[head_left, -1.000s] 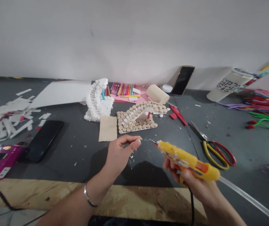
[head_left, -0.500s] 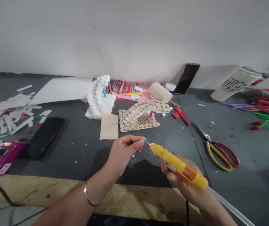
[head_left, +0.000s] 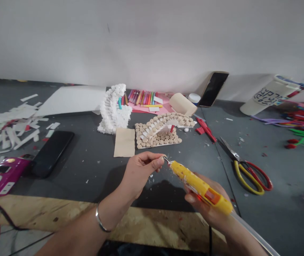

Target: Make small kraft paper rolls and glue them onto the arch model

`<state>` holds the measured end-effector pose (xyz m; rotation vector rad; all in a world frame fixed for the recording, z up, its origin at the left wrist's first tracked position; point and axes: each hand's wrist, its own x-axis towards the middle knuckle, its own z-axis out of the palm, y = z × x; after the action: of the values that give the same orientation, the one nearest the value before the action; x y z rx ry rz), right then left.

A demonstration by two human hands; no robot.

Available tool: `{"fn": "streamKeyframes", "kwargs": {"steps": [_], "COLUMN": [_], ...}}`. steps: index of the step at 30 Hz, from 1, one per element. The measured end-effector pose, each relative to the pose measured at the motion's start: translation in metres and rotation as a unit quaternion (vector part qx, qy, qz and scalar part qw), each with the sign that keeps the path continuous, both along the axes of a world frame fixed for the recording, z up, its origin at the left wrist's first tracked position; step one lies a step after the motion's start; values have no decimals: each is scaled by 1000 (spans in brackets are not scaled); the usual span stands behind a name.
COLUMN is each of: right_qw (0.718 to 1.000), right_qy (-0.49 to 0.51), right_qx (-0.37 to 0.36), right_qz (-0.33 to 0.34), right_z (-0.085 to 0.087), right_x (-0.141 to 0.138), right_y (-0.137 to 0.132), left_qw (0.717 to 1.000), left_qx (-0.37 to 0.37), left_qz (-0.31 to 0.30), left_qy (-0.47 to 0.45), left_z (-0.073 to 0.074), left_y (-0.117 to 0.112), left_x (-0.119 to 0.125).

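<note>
Glue gun [head_left: 200, 188], yellow and crusted with dried glue, sits in the right hand [head_left: 207, 201], whose fingers wrap its body and angle the metal nozzle [head_left: 166, 160] up toward the left hand [head_left: 141, 170]. The left fingers [head_left: 154, 163] are pressed together just beside that nozzle; anything between them is too small to make out. A metal bangle [head_left: 100, 222] circles the left wrist. Both hands hover near the front edge of the counter [head_left: 88, 181], above a plywood strip [head_left: 88, 217].

Past the left fingers lie a brown paper square [head_left: 124, 142] and a cork-slice arch model [head_left: 157, 131], with a white foam spiral [head_left: 113, 110] beside them. Markers [head_left: 144, 101] rest on pink paper toward the back edge. Scissors [head_left: 248, 176] with red and yellow handles lie to the right, a black phone [head_left: 52, 153] and white paper scraps [head_left: 10, 122] to the left.
</note>
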<state>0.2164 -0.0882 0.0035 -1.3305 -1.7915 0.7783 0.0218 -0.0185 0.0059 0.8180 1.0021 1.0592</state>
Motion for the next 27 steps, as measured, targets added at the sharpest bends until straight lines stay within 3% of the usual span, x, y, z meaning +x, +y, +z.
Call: {"fn": "streamKeyframes", "kwargs": {"steps": [8,16,21,27], "right_qw": [999,998,999,995], "right_qy": [-23,-38,-33,59], "right_qx": [-14,40,2,-69], "right_qz": [-19,3,-8,-27], "right_z": [-7,-7,-9,-8], "right_x": [3,2,5,13], "right_y": [-2,2,-2,-9], "left_qw": [1000,1000,1000,1000], "left_qx": [3,-1,-5,4], "left_qz": [-1,-2,5,-1], "left_qy": [-2,6,14,15], "left_z": [-1,-1,1,1], "left_y": [1,0,2,2], "left_x": [0,1,0,-1]}}
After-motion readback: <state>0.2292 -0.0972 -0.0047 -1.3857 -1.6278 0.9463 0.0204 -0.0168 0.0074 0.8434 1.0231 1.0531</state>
